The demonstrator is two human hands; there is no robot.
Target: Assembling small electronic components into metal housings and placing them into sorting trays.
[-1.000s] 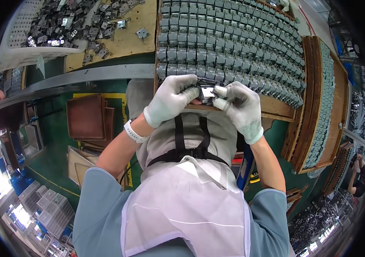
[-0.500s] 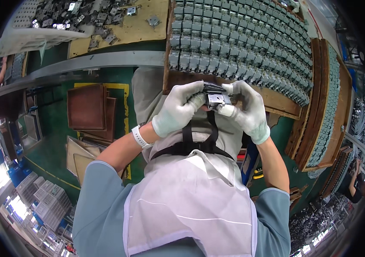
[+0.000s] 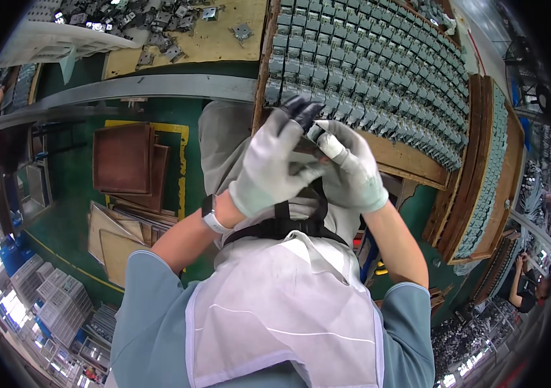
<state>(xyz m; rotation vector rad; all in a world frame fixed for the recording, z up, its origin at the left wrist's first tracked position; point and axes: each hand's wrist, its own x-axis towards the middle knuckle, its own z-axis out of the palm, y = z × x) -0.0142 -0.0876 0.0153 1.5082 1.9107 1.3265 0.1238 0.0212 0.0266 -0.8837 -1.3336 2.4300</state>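
My left hand (image 3: 265,161), in a white glove with blackened fingertips, has its fingers stretched out and the thumb apart from them. I see nothing held in it. Close beside it on the right, my white-gloved right hand (image 3: 356,168) is curled, with white wrapping on one digit. A small metal part (image 3: 315,133) shows as a dark, glinting bit at the right fingertips; the rest is hidden behind the fingers. Both hands are over my lap, just in front of a wooden tray (image 3: 404,155) filled with rows of grey metal assemblies (image 3: 359,84).
More wooden trays (image 3: 472,161) stand at the right. A metal rail (image 3: 159,88) crosses at the left, before a yellowish worktop (image 3: 223,48) with loose metal pieces (image 3: 175,19). Brown boards (image 3: 123,158) lie on the green floor. Another person (image 3: 527,288) is at far right.
Both hands were gripping the small silver metal part together. The left hand has since let go and spread its fingers, and the part is now mostly out of sight at the right hand.
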